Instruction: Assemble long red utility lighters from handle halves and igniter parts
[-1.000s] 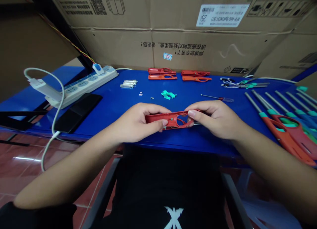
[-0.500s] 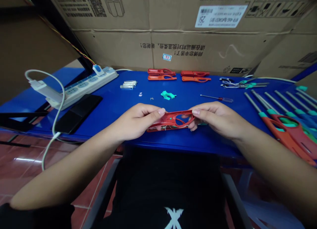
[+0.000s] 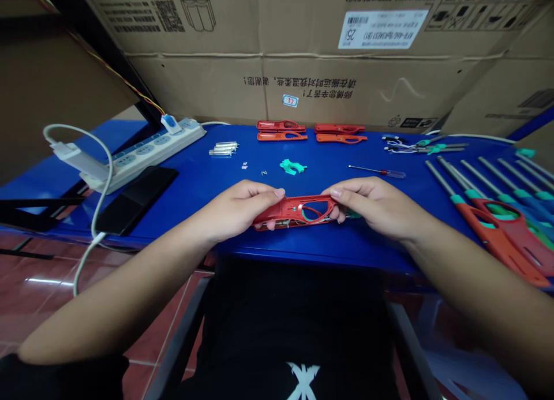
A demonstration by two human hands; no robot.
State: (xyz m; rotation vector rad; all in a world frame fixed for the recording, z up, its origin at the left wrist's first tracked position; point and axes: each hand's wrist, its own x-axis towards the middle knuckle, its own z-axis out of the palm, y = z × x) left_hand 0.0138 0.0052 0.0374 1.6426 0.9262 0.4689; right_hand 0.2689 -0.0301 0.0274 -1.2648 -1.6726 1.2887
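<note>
My left hand (image 3: 242, 210) grips the left end of a red lighter casing (image 3: 281, 208), thumb on top and fingers beneath. The narrower right end, by the oval finger hole, is held between thumb and fingers of my right hand (image 3: 367, 206). Two halves of the casing lie one over the other with a gap along the near edge. Metal and wire parts show in that gap. A bit of green plastic sticks out past my right fingers. Beyond the hands lie green plastic pieces (image 3: 293, 167) and a screwdriver (image 3: 389, 173) with a clear reddish handle.
Red and orange casing halves (image 3: 282, 137) line the back by a cardboard box (image 3: 303, 71). Small metal-ended cylinders (image 3: 224, 149), tiny white parts (image 3: 244, 165) and wired tubes (image 3: 426, 147) lie about. Long-nosed lighters (image 3: 497, 232) crowd the right; a power strip (image 3: 147, 152) and black phone (image 3: 136, 199) sit left.
The upper casing half has tilted so its face shows more, and the casing has shifted slightly left. My right fingers have moved a little left with it; both hands keep their hold.
</note>
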